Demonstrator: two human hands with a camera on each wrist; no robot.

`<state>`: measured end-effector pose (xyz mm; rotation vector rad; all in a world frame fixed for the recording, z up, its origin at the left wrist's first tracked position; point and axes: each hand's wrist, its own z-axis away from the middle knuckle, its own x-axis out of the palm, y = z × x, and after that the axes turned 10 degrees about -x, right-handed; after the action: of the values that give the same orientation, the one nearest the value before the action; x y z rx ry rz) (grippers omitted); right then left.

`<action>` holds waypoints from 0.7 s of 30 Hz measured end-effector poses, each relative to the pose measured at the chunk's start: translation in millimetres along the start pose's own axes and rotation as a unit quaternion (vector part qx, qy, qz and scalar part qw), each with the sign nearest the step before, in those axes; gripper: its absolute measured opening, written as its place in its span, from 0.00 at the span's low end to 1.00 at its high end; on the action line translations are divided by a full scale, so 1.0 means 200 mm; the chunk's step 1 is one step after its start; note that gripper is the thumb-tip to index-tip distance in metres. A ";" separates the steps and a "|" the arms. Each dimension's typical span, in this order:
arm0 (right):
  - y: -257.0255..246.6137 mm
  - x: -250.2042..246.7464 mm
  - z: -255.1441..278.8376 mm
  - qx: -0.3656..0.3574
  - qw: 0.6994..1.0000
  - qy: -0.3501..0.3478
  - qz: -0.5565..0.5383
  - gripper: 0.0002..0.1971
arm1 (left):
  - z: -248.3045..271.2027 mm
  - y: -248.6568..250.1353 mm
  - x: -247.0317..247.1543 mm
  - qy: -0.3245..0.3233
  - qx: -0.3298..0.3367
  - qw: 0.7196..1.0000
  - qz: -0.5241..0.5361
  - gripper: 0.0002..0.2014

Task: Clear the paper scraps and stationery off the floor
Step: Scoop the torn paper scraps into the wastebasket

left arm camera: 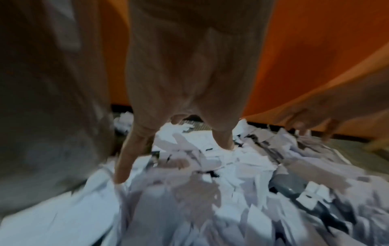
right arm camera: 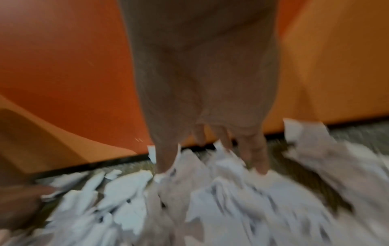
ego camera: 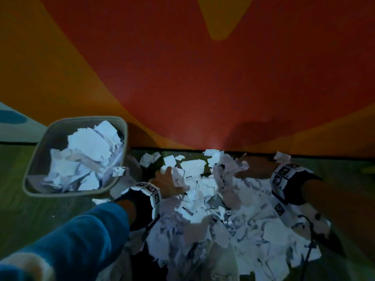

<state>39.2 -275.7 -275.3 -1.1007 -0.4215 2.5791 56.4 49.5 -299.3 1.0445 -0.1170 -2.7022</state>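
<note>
Between both hands (ego camera: 168, 184) — paper scraps (ego camera: 205, 199) — heaped.

Both wrists reach into the paper scraps (ego camera: 213, 209) beside a scrap-filled bin (ego camera: 121, 159).

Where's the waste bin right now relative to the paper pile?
In the head view the waste bin, already holding scraps, stands on the floor at left by the wall, just left of the paper pile and beyond the left hand.

No readable text, dark print on paper scraps (ego camera: 205, 191) too blurred, wrist bands (ego camera: 284, 175) bear only square coded markers
</note>
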 end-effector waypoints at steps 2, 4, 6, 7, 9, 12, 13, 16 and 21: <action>0.12 0.11 -0.09 0.011 0.999 0.031 -0.039 0.57 | -0.04 -0.04 0.10 0.009 -0.062 0.998 0.032 0.61; 0.17 0.22 -0.17 0.046 0.993 0.050 -0.100 0.63 | -0.04 -0.06 0.18 0.016 -0.101 0.989 0.106 0.65; 0.11 0.32 -0.21 0.093 0.987 0.075 -0.107 0.66 | -0.03 -0.05 0.25 0.021 -0.129 0.984 0.122 0.65; 0.06 0.35 -0.23 0.104 0.988 0.076 -0.082 0.66 | -0.03 -0.03 0.29 0.019 -0.125 0.984 0.127 0.64; -0.06 0.38 -0.25 0.079 0.994 0.069 -0.031 0.63 | -0.01 0.01 0.33 0.026 -0.092 0.985 0.146 0.60; -0.23 0.42 -0.27 0.012 0.998 0.053 -0.011 0.56 | -0.02 0.07 0.38 0.066 -0.033 0.986 0.151 0.48; -0.28 0.43 -0.27 -0.008 0.999 0.047 0.014 0.52 | -0.02 0.08 0.38 0.076 -0.018 0.987 0.144 0.43; -0.36 0.48 -0.25 -0.055 0.989 0.051 0.125 0.40 | -0.05 0.08 0.36 0.083 0.017 0.987 0.137 0.33; -0.34 0.42 -0.24 -0.097 0.981 0.046 0.164 0.26 | -0.03 0.05 0.19 0.082 0.072 0.989 0.096 0.23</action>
<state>30.2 -173.6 -336.3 -1.4590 -0.5159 2.7987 35.5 29.6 -326.9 1.2251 -0.3668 -2.4550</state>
